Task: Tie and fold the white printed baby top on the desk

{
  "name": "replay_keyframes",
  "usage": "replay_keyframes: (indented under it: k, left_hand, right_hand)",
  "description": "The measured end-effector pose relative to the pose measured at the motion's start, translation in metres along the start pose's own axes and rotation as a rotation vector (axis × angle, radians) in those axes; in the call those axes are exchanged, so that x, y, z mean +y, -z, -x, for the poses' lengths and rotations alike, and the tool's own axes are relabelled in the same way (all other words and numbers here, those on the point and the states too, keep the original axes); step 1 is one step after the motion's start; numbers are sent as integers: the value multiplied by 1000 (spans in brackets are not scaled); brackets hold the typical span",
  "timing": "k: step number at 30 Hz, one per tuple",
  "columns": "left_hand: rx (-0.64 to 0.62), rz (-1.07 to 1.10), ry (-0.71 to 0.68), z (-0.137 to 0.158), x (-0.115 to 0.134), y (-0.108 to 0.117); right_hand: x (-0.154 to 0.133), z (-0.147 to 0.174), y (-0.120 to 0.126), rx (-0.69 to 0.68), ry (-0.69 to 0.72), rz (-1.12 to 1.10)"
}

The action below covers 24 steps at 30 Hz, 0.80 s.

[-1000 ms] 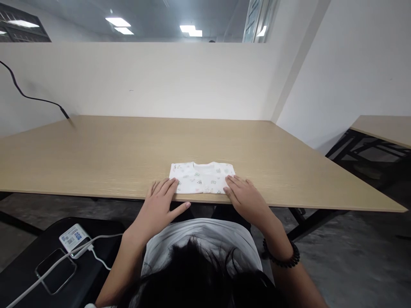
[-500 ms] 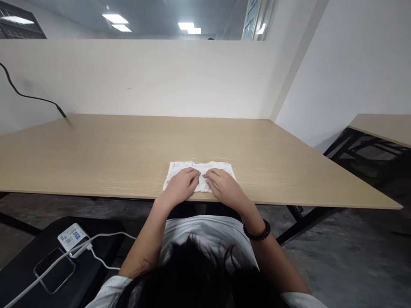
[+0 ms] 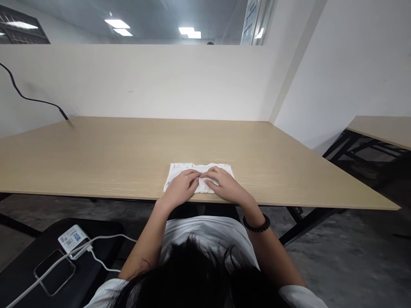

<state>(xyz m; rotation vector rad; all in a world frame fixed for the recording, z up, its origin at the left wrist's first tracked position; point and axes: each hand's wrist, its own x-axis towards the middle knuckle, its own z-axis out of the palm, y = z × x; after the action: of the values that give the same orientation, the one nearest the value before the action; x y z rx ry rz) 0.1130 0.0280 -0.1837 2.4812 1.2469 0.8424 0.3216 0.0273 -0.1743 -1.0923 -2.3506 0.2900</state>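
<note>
A small white garment [image 3: 178,168] with a faint coloured print lies folded flat near the table's front edge. A round button [image 3: 203,187] shows on its front between my hands. My left hand [image 3: 183,186] rests on the left half, fingers stretched toward the middle and thumb apart from them. On the right half lies my right hand [image 3: 225,185], its index finger reaching to the middle and its thumb apart. The fingertips of both hands meet or nearly meet over the garment's centre. The cloth directly under the fingers is hidden.
The garment lies on a wide wooden table [image 3: 128,145] against a white partition. A black cable [image 3: 41,101] hangs at the far left. On a black seat [image 3: 105,233] at lower left are a white power bank [image 3: 73,240], a phone [image 3: 54,273] and white cables. Another table [image 3: 385,128] stands right.
My right hand's fingertips have shifted slightly left, closing the small gap to my left fingertips. The garment remains in place, and the view has tilted a little.
</note>
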Motion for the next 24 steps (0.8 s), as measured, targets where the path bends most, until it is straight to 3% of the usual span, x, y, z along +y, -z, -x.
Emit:
replay_keyframes:
  k: [5,8,13,24]
  left_hand:
    - [-5,-29,55,1,2,-1]
    - [-27,-35,70,0,4,0]
    - [-50,-35,55,0,5,2]
    - [-35,-37,17,0,7,5]
  right_hand:
    - [8,-8,-7,94,-68,26]
    - [10,-10,-15,74,-118,131]
    - [7,-8,-16,119,-141,112]
    - [-5,-3,-10,171,-57,150]
